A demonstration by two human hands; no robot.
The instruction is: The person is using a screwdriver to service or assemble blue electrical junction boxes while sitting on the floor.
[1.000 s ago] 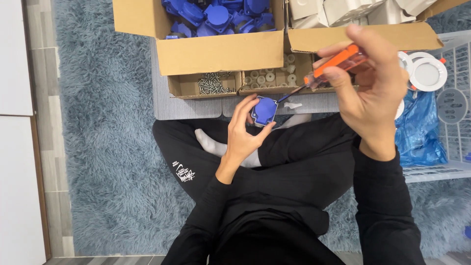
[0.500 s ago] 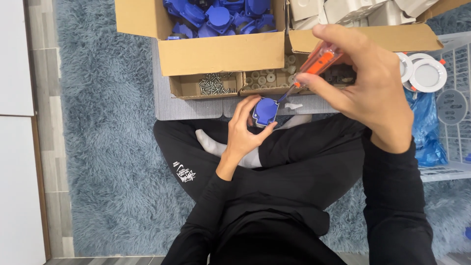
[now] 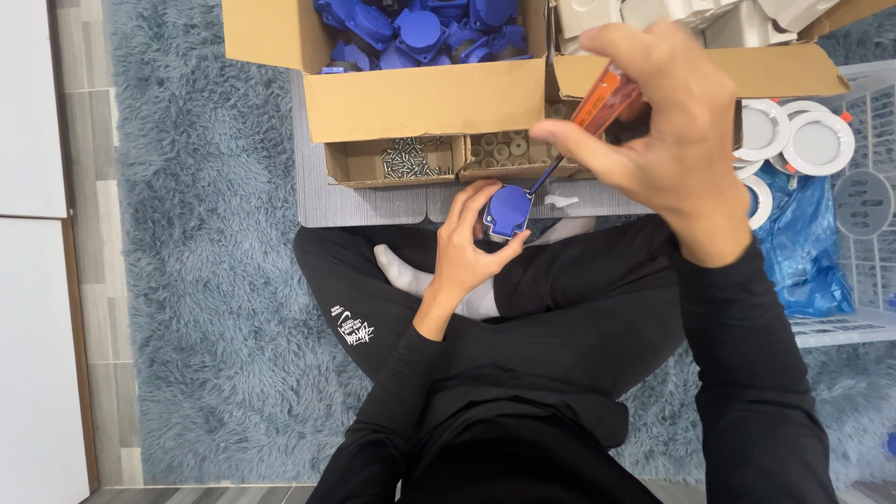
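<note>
From the head camera, the person sits cross-legged on a fluffy blue rug (image 3: 215, 280). The left hand (image 3: 467, 247) is curled around a small blue plastic part (image 3: 509, 210), holding it just above the lap. The right hand (image 3: 653, 131) is closed tight on a screwdriver with an orange handle (image 3: 605, 98), and its thin tip touches the top corner of the blue part.

A second ago the right hand held the screwdriver lower and more to the side. Now the hand has come up nearer the camera and the tool stands steeper on the part. It looks like a screw is being turned in.

Behind are a big cardboard box (image 3: 420, 93) of more blue parts, a little tray of screws (image 3: 406, 159), and white round rings (image 3: 793, 140) in a basket.
</note>
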